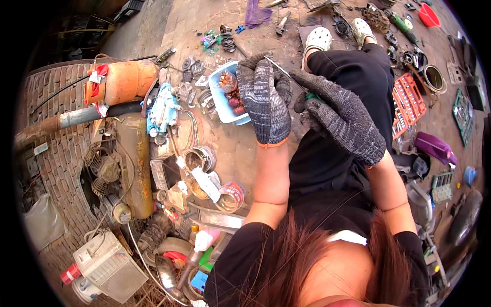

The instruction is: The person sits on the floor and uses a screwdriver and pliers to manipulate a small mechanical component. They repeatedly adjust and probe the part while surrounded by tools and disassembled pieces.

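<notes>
Both of my hands wear dark grey knitted gloves and meet in front of me, above my lap. My left hand (264, 105) is closed around a small dirty dark part (254, 60), whose kind I cannot make out; most of it is hidden by the fingers. A screwdriver is gripped in my right hand (350, 115). Its thin metal shaft (277, 67) points up and left toward the dark part, and a bit of green handle shows between the fingers. Just left of my left hand stands a light blue plastic basket (219, 105) with reddish-brown copper-coloured pieces (235, 100) in it.
On the left lie an orange gas cylinder (125, 82) and a tall yellowish cylinder (134, 163). Open tins (231, 197) stand nearer me. To the right are an orange socket set case (409, 105), a purple bottle (434, 147) and a red bowl (428, 15). Greasy metal parts cover the ground.
</notes>
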